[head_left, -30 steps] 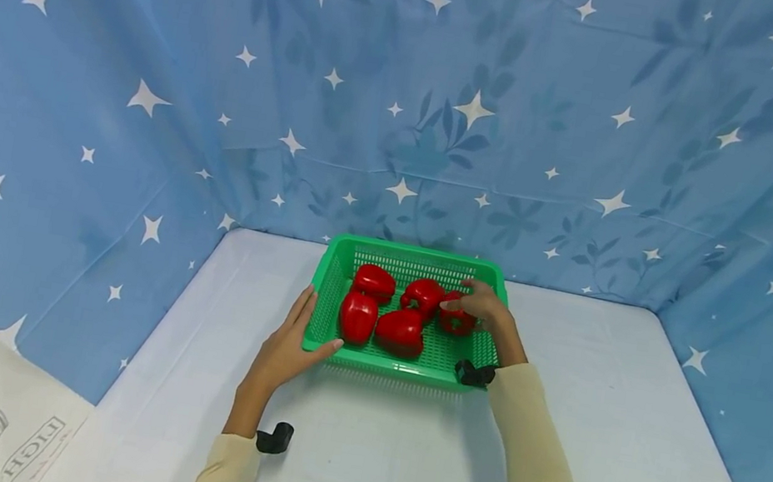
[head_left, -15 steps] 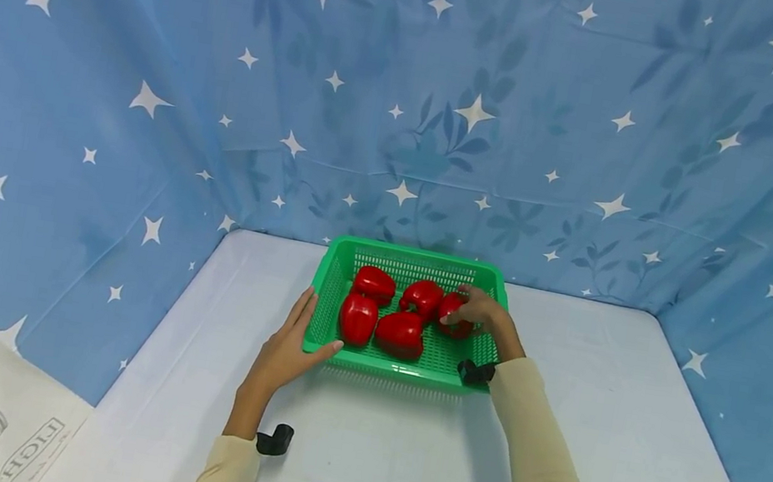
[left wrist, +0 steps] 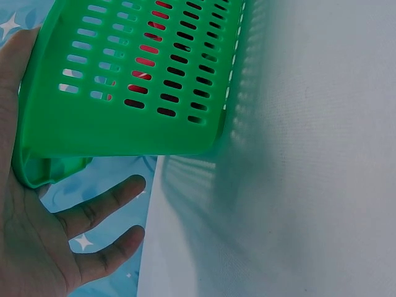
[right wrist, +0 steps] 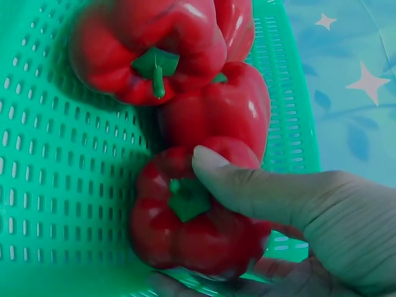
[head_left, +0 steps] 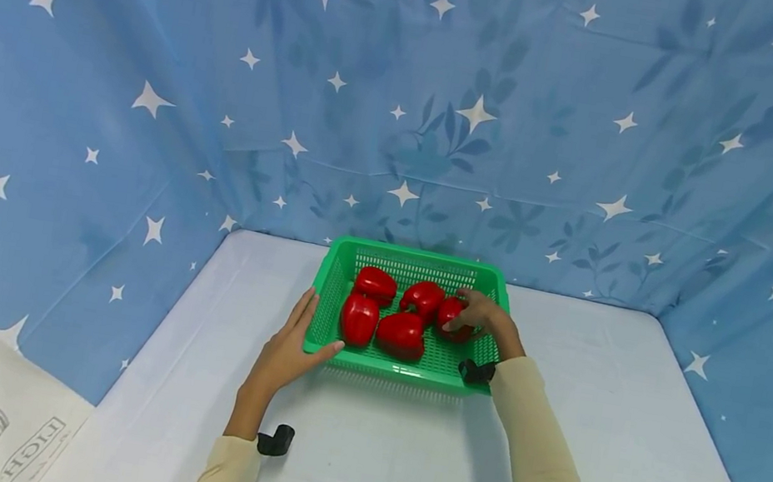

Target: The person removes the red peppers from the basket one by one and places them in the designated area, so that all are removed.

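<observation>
My right hand [head_left: 484, 315] reaches into a green plastic basket [head_left: 422, 254] and grips the rightmost red bell pepper [right wrist: 185, 238]. In the right wrist view its thumb [right wrist: 247, 189] presses near the green stem, and the fingers curl under the far side, partly hidden. My left hand [head_left: 283, 353] rests at the basket's front left corner with the fingers straight and spread. Seen from the left wrist, the corner of the rim [left wrist: 25, 148] lies against the palm and two fingers [left wrist: 108, 253] stretch out below it.
Several more red bell peppers [head_left: 359, 319] lie in the basket, mostly on its left and middle. The basket stands on a white table [head_left: 360, 456] near its back edge. Blue star-patterned cloth [head_left: 378, 105] hangs behind and on both sides.
My right thumb has moved down over the bell pepper and the fingers have closed in on it. That pepper has turned slightly. The left hand has stayed at the basket corner.
</observation>
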Motion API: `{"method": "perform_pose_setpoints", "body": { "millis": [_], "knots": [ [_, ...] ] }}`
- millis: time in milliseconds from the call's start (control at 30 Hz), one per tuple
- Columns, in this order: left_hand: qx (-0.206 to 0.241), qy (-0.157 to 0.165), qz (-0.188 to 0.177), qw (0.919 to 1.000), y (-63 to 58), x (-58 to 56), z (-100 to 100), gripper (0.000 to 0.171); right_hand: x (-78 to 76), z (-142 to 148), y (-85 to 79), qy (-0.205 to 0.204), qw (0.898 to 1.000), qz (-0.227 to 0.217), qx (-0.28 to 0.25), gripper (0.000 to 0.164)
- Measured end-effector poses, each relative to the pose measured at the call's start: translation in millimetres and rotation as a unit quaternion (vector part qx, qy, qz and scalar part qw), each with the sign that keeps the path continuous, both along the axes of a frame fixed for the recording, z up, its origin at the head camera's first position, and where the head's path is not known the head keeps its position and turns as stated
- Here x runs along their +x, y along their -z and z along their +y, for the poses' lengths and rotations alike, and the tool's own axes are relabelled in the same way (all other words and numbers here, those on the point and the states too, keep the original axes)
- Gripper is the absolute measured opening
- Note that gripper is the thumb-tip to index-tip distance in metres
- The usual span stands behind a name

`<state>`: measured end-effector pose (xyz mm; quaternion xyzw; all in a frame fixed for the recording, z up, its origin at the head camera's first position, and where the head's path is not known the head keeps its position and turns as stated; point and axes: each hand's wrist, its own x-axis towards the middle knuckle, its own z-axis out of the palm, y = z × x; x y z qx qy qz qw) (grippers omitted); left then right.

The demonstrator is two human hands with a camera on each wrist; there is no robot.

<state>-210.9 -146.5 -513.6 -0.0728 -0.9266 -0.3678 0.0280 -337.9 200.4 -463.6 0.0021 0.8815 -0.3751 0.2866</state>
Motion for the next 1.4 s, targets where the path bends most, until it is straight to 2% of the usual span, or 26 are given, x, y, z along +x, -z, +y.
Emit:
{"method": "perform_pose_setpoints", "body": {
  "millis": [133,367,867,1133,1400],
  "knots": [
    [0.001,0.001,0.001,1.0000,0.7,0.1,0,0.099,0.0,2,0.1,-0.008,1.000,-0.007,0.003,0.101],
    [0.002,0.000,0.002,1.0000,-0.7,0.7,0,0.099,4.4,0,-1.0,-0.003,1.000,-0.014,-0.021,0.093],
    [0.001,0.000,0.004,1.0000,0.7,0.2,0,0.099,9.7,4,-3.3,-0.027,0.999,-0.008,-0.033,0.087],
    [-0.003,-0.003,0.009,0.9999,2.4,1.0,-1,0.099,14.7,6,-3.1,-0.032,0.999,0.019,-0.034,0.081],
    [-0.001,-0.003,0.006,1.0000,4.1,0.3,-1,0.099,19.4,6,-8.3,-0.038,0.997,0.053,-0.040,0.086]
  ]
}}
